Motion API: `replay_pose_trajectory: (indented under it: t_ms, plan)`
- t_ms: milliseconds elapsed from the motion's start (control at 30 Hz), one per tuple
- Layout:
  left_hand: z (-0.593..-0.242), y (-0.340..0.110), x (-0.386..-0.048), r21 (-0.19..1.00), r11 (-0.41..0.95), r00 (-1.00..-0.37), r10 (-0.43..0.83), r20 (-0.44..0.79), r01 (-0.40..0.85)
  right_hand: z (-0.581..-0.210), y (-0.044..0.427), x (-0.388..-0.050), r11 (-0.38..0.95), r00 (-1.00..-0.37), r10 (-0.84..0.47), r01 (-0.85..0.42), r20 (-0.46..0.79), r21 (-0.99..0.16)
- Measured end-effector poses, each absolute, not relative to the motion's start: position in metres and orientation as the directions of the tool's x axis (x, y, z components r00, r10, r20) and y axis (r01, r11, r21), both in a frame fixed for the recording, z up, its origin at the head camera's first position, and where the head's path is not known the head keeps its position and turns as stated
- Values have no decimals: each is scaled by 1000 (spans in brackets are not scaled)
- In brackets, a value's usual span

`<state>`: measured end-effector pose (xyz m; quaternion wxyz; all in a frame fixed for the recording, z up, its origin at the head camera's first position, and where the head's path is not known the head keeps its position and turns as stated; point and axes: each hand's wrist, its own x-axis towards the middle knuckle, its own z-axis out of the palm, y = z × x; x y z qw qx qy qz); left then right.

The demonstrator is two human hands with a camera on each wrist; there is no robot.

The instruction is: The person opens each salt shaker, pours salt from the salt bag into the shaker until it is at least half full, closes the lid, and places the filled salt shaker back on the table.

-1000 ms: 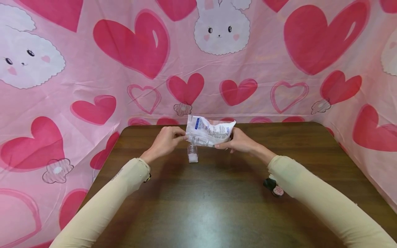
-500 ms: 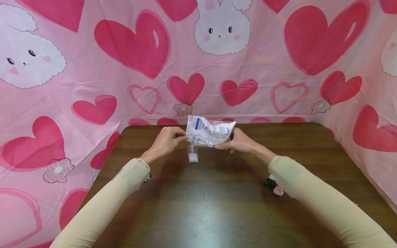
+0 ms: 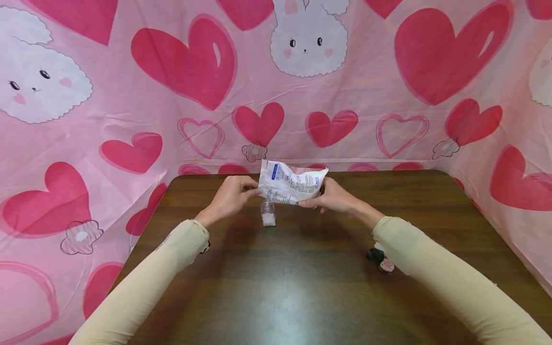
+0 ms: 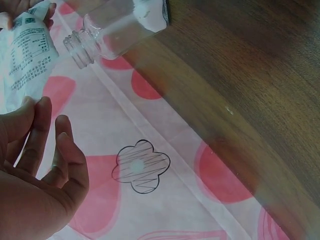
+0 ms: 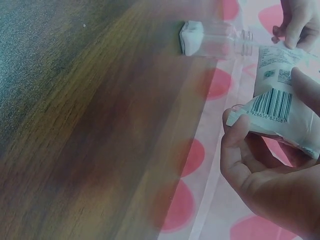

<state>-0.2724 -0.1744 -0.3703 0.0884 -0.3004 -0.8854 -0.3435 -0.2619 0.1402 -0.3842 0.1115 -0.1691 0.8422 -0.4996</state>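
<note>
A white printed plastic bag [image 3: 293,184], with a blue label and a barcode, is held tilted in the air by both hands. My left hand [image 3: 235,196] pinches its left corner between thumb and fingertips. Around the bag's right end curl the fingers of my right hand [image 3: 336,195], the thumb lying along its face. Just below the left corner, a clear bottle [image 4: 112,32] with a threaded, uncapped neck stands upright on the table. White powder [image 5: 192,39] covers its bottom. Whether powder is passing from bag to bottle is too faint to tell.
On the brown wooden table [image 3: 276,278], beside the right forearm, lies a pink lid with small holes [image 3: 386,266] and a black piece [image 3: 374,255] attached or touching. A pink heart-patterned cloth [image 3: 293,86] hangs around the table's back and sides.
</note>
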Motion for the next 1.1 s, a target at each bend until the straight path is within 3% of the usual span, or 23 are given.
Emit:
replay_pose_trajectory:
  t_ms: [1100]
  plan:
    - [-370, -174, -272, 540, 590, -799, 473, 372, 601, -381, 140, -261, 454, -921, -389, -169, -24, -875]
